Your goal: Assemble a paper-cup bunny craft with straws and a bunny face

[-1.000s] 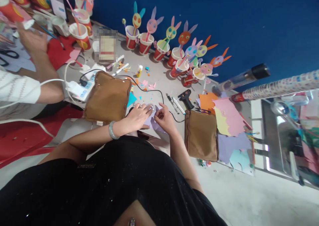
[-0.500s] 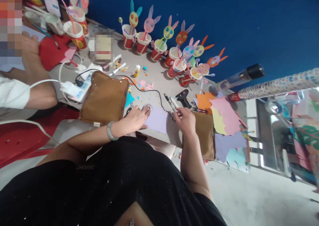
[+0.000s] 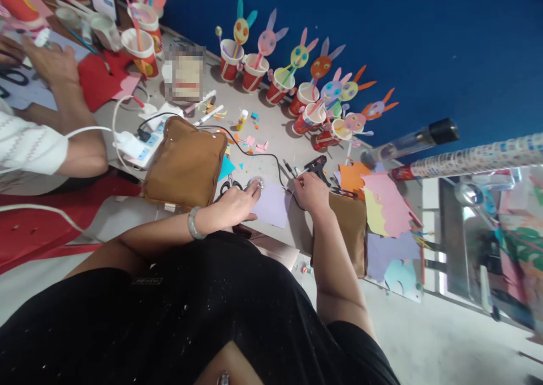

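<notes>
My left hand [image 3: 238, 205], with a pale bangle at its wrist, rests at the left edge of a lilac paper sheet [image 3: 274, 207]. Its fingers are stretched out and touch a small clear round object [image 3: 255, 182], while the thumb lies apart. Black-handled scissors [image 3: 229, 186] lie just left of that hand, partly covered. My right hand [image 3: 313, 191] is curled over the near ends of a slim metal tool, like a drawing compass [image 3: 289, 168], and a white stick beside it. What its fingertips grip is hidden. Beyond it lies a black glue gun [image 3: 316, 163].
A brown cushion [image 3: 186, 161] lies left and another brown cushion [image 3: 348, 221] right. Decorated paper cups [image 3: 280, 85] line the blue wall. A black cord [image 3: 275, 159] crosses the table near a glue stick [image 3: 241, 119]. Another person's hand [image 3: 57, 63] is at far left.
My right hand has moved forward over the metal tool and its fingers have curled in. The left hand stays on the paper. The view has shifted slightly.
</notes>
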A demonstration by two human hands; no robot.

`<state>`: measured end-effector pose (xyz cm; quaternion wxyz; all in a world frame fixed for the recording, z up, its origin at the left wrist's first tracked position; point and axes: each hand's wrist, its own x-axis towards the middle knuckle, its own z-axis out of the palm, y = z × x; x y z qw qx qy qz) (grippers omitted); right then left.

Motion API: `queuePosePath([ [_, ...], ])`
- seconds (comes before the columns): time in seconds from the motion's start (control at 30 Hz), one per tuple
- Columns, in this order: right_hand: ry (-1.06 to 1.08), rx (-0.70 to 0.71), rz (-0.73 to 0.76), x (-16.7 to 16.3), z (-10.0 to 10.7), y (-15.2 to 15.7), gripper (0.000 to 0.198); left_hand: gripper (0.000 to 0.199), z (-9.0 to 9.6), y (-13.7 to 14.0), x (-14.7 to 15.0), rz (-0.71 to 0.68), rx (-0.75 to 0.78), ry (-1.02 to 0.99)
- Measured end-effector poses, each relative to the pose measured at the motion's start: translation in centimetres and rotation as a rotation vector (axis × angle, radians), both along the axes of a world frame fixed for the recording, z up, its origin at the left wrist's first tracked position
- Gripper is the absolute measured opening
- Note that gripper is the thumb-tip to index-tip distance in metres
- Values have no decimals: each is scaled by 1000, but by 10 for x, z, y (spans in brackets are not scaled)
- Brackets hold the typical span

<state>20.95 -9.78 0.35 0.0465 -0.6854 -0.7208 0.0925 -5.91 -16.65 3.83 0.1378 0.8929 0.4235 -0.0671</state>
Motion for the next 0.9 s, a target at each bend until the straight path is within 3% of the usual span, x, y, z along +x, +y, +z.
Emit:
queuePosePath([
  [0.17,370,63,230,-5,29,-1,16,75,-8,-1,0,-28,5,-9],
  [0.33,700,-8,256,-28,56,14,33,78,-19,-1,3,13,-9,-37],
  [0.43,861,-132,289,-45,65,27,27,81,-20,0,5,21,-19,-40],
  [0.53,1044,-311,316,-60,66,38,35,82,-16,0,5,26,-37,-25],
  [0.67,1021,-371,345,-75,59,46,44,81,-9,0,3,25,-39,-29],
  [0.9,765,-187,430,-97,37,56,55,80,0,2,4,19,-95,16],
])
